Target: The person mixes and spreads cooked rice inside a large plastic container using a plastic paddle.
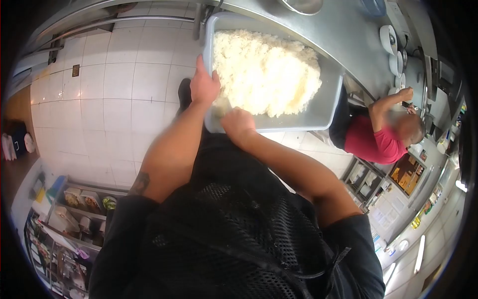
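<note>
A large pale plastic tub (323,102) holds a wide heap of white cooked rice (269,72), its far side at a steel counter's edge. My left hand (204,85) is closed on the tub's left rim, thumb over the edge. Inside the near left corner, my right hand (239,124) is a fist beside the rice. A blurred greyish shape (221,105) shows just past its knuckles, perhaps part of a utensil; what the fist holds cannot be made out.
The steel counter (343,37) runs along the far side, with a metal bowl (302,5) and several white bowls (388,40). A person in a red top (371,138) works at right. Food containers (92,202) stand lower left. White floor tiles (119,114) lie at left.
</note>
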`<state>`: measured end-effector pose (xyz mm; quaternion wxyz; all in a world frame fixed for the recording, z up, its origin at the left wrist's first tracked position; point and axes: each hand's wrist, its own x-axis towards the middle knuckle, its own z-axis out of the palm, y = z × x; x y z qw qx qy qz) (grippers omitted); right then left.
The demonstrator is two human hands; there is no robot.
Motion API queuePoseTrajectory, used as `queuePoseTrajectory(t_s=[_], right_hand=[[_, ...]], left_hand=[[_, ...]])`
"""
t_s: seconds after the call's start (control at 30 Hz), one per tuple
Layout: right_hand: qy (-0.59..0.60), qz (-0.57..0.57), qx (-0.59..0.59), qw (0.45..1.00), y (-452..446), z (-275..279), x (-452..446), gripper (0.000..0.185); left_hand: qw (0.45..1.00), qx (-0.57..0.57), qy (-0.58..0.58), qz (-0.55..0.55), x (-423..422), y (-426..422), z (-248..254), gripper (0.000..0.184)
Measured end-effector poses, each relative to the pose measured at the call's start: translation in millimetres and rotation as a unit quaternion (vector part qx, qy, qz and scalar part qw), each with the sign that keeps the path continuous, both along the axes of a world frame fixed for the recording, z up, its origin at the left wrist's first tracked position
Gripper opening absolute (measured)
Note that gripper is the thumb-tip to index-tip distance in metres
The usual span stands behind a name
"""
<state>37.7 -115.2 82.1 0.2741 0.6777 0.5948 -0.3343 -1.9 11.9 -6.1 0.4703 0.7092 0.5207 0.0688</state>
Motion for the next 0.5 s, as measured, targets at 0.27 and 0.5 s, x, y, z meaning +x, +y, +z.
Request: queuePoseTrajectory(t_s=[0.27, 0.5], right_hand=[[0.029, -0.034, -0.010, 0.999, -62.8, -17.7, 85.4, 0.061], [0.007, -0.026, -0.031, 0.999, -73.1, 67.8, 98.6, 0.061]], left_hand=[[0.999, -0.041, 0.010, -0.005, -2.1, 4.4, 11.4, 0.073], [1.000, 0.007, -0.012, -0.008, -4.4, -3.9, -8.9, 0.073]])
